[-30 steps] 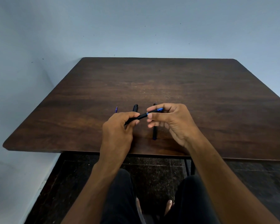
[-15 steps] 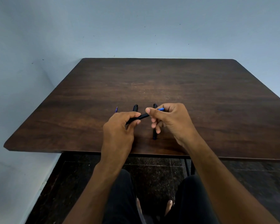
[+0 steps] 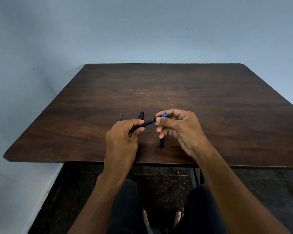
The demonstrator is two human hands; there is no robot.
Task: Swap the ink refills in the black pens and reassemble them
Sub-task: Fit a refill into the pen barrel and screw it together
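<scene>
My left hand (image 3: 123, 141) grips a black pen barrel (image 3: 145, 124) held above the table, pointing up and to the right. A blue ink refill (image 3: 164, 115) sticks out of the barrel's end, and my right hand (image 3: 179, 130) pinches it between thumb and forefinger. Another black pen body (image 3: 161, 143) lies on the table under my right hand, partly hidden. A black pen piece (image 3: 141, 115) lies behind my left hand, and a thin blue refill tip (image 3: 121, 117) shows to its left.
The dark wooden table (image 3: 210, 102) stands against a pale blue wall, with its near edge close to my wrists. Below it are my knees, bare feet and a dark speckled floor (image 3: 159, 181).
My right hand has shifted its fingers on the blue refill, and the barrel has tilted slightly. The parts on the table have not moved.
</scene>
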